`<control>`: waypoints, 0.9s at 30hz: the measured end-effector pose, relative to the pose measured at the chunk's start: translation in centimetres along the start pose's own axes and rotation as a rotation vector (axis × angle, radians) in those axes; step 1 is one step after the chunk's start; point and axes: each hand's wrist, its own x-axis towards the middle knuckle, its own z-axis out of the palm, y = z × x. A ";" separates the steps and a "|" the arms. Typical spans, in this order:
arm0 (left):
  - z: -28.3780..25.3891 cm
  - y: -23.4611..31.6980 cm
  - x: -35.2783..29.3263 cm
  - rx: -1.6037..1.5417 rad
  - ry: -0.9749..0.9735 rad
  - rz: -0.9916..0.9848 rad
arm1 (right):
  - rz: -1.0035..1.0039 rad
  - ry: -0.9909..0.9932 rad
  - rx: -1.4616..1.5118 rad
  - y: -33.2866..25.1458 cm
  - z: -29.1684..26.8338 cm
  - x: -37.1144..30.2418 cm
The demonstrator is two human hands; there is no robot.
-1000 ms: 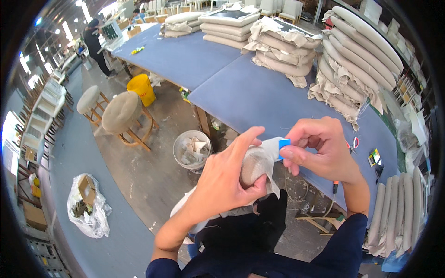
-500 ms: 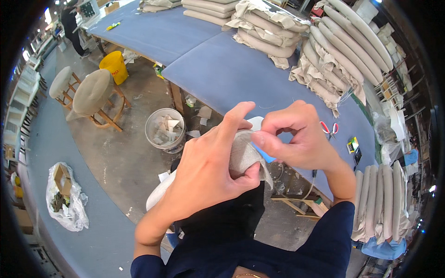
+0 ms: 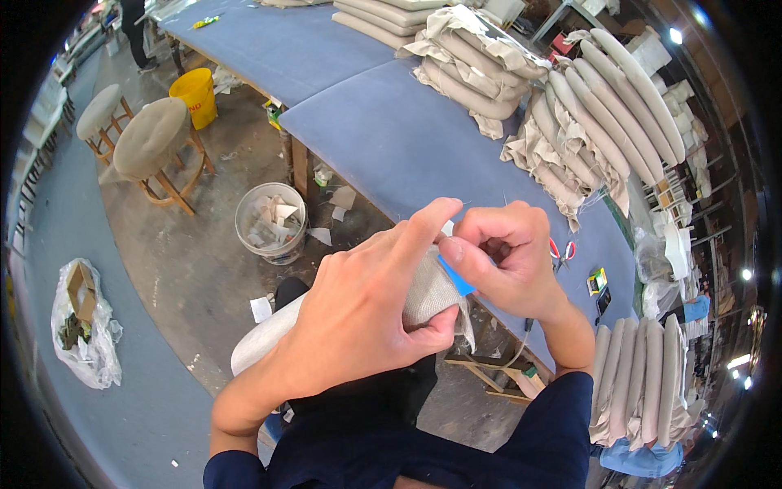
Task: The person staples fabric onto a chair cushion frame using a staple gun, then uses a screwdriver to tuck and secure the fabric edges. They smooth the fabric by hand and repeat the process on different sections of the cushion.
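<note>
A beige fabric-covered cushion (image 3: 433, 292) lies across my lap, its far end raised between my hands. My left hand (image 3: 358, 297) is wrapped round that end, with the thumb pressed on the fabric and the index finger stretched along the top. At the cushion's upper edge, my right hand (image 3: 509, 254) is closed in a pinch near the left index fingertip. What the pinch holds is hidden; a thin thread-like line shows above the fingers. A small blue piece (image 3: 456, 275) sits between the right thumb and the fabric.
Ahead stands a blue-grey table (image 3: 366, 122) with stacked cushions (image 3: 472, 69) and red-handled scissors (image 3: 560, 254). On the floor to the left are a scrap bucket (image 3: 273, 224), round stools (image 3: 151, 138), a yellow bin (image 3: 194, 96) and a plastic bag (image 3: 85, 326). Upright cushions (image 3: 639, 379) stand at right.
The view has shifted a little. My right fingers have curled in tighter and come closer to the left index finger. The left hand keeps its hold on the cushion.
</note>
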 end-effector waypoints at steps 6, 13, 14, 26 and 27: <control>0.0 0.1 -0.1 -0.009 0.010 -0.003 | -0.007 -0.013 -0.019 0.2 0.1 0.1; -0.1 0.2 -0.2 -0.007 0.016 -0.016 | 0.007 -0.048 0.073 0.8 0.0 0.4; 0.1 0.0 -0.2 0.004 0.027 0.007 | -0.004 -0.046 0.101 1.2 -0.1 0.2; -0.3 0.6 1.2 0.135 -0.141 0.125 | 0.446 0.791 -0.366 38.8 -14.3 -13.7; -0.1 0.9 1.3 0.162 -0.161 0.152 | 0.516 0.744 -0.678 40.5 -14.3 -15.2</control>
